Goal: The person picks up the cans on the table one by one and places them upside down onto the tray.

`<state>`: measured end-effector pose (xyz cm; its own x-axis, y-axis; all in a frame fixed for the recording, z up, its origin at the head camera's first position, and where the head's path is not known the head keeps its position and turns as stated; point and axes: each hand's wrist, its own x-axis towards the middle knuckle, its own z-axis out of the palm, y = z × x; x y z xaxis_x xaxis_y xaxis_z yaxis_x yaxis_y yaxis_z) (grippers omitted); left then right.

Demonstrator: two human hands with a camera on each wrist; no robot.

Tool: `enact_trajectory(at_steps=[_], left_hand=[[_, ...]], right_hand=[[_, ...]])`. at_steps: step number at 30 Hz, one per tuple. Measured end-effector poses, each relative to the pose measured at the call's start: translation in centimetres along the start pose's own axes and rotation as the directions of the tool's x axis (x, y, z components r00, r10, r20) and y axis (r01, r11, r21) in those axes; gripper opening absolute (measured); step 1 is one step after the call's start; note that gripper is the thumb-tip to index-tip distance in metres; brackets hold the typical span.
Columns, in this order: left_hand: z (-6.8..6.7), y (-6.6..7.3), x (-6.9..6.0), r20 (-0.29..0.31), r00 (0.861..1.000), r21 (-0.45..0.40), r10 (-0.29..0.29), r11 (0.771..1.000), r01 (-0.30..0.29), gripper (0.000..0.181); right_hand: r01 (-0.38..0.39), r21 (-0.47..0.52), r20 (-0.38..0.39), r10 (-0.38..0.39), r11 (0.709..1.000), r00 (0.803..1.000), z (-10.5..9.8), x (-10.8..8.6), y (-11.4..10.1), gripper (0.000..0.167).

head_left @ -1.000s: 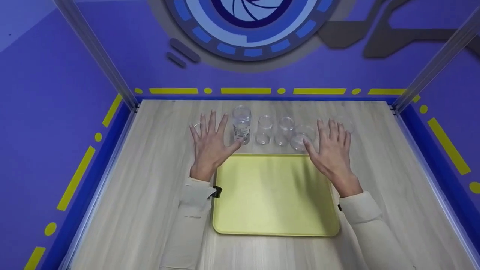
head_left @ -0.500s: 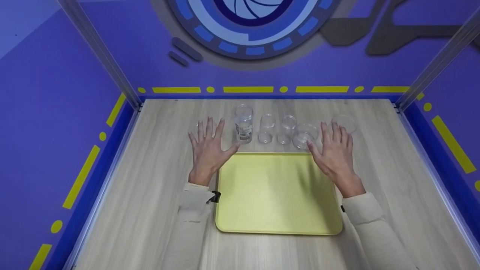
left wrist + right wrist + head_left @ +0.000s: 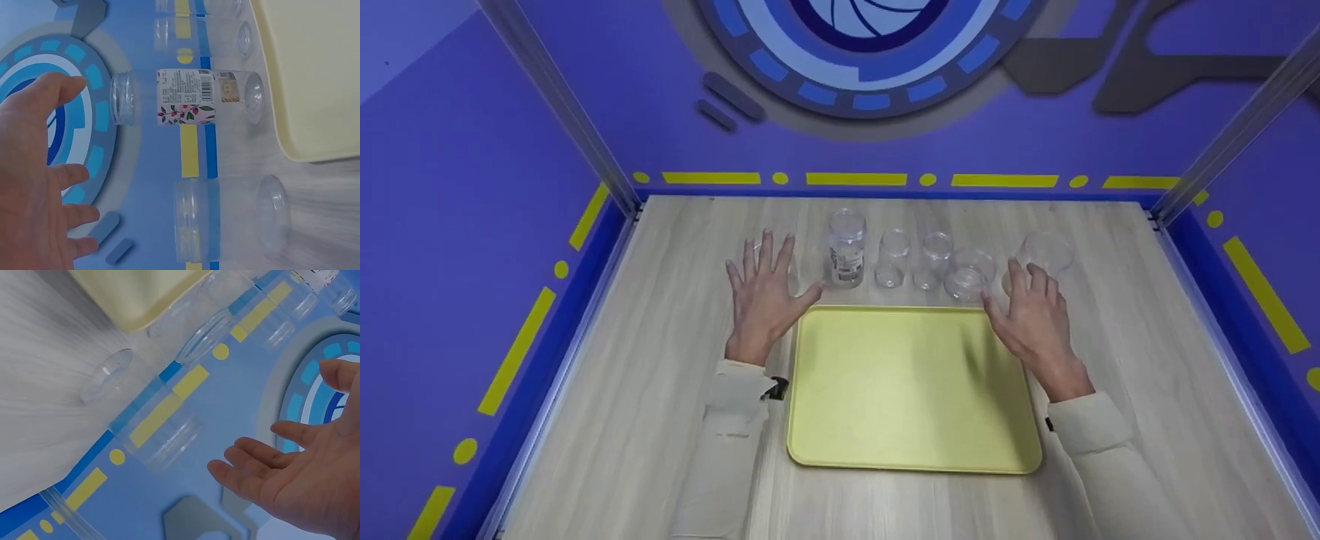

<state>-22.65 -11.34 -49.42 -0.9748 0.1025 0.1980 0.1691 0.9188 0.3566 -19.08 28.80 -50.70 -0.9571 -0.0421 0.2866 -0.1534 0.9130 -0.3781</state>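
Observation:
My left hand [image 3: 765, 304], fingers spread, hovers left of the tray's back left corner. Partly behind it stands a clear jar [image 3: 233, 219] without a label, seen whole in the left wrist view. Just right of that hand is a taller clear jar [image 3: 847, 251] bearing a printed label [image 3: 187, 95]. My right hand [image 3: 1035, 322] is over the tray's right back corner, fingers slightly bent and holding nothing. Beyond its fingertips stands a wide clear jar [image 3: 1046, 253]; to its left sits a low, wide clear container [image 3: 969, 274]. Both hands appear apart from the containers.
Two slim clear jars, the left one [image 3: 893, 259] and the right one [image 3: 934, 261], stand mid-row. A pale yellow tray [image 3: 915, 390] lies in front of the row on the wood-look table [image 3: 622, 360]. Blue printed walls [image 3: 885, 150] enclose the back and sides.
My left hand has shifted a little to the left, away from the labelled jar. My right hand has drawn slightly back and right, its fingers bending more. The containers and tray stay put.

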Motion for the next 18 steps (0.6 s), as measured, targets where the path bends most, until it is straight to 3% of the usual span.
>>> enact_trajectory(at_steps=[10,18], left_hand=[[0.5,-1.5,0.5,0.005,1.000,-0.023,-0.029,0.999,0.029,0.094],[0.1,-2.1,1.8,-0.004,0.999,0.007,-0.035,0.999,0.035,0.092]], right_hand=[[0.006,-0.024,0.017,-0.006,1.000,1.000,1.2,-0.8,0.8,0.053],[-0.006,-0.063,0.034,0.009,0.998,0.999,1.5,-1.1,1.5,0.043]])
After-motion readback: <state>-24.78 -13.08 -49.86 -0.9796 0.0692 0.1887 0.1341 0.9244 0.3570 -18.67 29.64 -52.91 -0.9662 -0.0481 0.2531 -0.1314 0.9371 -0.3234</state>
